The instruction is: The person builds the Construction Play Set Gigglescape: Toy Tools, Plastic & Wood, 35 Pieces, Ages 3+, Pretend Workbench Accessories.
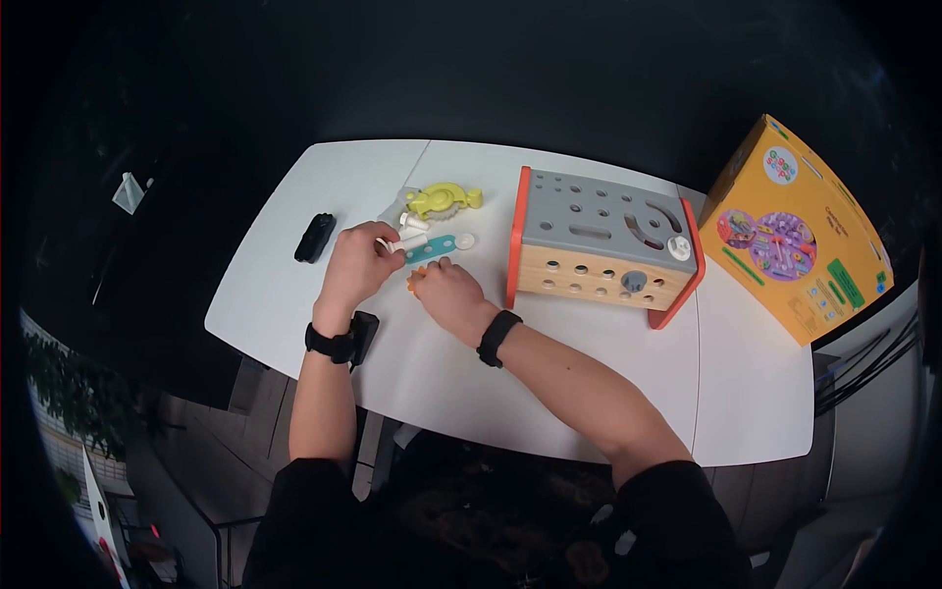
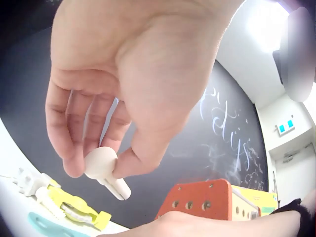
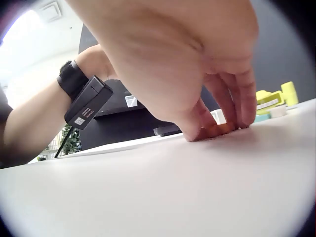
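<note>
The left hand (image 1: 358, 263) pinches a white peg (image 2: 101, 163) with a round head and a split shaft between thumb and fingers, above the table. Beside it the right hand (image 1: 453, 299) grips a small orange piece (image 3: 217, 130) at the table surface, thumb on one side and fingers on the other. A teal strip with holes (image 1: 432, 249) lies just beyond the hands, a white round piece (image 1: 465, 240) at its right end. Farther back are a white screw (image 1: 415, 223) and a yellow-green toy saw (image 1: 444, 199).
A toy workbench (image 1: 603, 226) with a grey top and red-orange sides stands to the right. Behind it at the far right is a yellow box (image 1: 800, 236). A black object (image 1: 315, 238) lies at the left of the white table (image 1: 265, 294).
</note>
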The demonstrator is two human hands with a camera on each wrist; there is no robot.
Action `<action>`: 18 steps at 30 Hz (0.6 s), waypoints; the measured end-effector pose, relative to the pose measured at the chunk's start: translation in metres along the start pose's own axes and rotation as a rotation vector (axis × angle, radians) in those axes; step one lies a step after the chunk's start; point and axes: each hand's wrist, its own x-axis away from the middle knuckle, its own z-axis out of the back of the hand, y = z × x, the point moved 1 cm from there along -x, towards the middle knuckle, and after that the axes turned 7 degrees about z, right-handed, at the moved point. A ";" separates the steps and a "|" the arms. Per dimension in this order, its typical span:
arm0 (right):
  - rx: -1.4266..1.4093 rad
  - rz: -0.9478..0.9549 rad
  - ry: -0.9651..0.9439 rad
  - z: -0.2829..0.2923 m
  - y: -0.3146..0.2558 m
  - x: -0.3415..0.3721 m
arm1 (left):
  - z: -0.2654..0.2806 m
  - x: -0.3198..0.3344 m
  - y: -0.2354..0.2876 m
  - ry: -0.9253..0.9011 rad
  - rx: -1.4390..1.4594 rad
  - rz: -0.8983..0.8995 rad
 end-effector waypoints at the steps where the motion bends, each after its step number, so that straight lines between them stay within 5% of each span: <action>1: -0.001 -0.003 -0.004 -0.001 0.000 0.004 | 0.003 0.003 0.001 0.022 0.055 0.007; 4: -0.111 0.029 0.093 0.014 0.000 0.022 | 0.011 0.016 0.009 0.027 0.170 0.007; 9: -0.925 -0.225 0.294 0.081 0.007 0.050 | 0.024 0.043 0.015 0.053 0.393 0.080; 16: -1.234 -0.328 0.342 0.117 0.012 0.082 | 0.033 0.069 0.046 0.027 0.605 0.119; 18: -1.280 -0.317 0.370 0.120 0.012 0.087 | 0.027 0.070 0.059 0.049 0.712 -0.037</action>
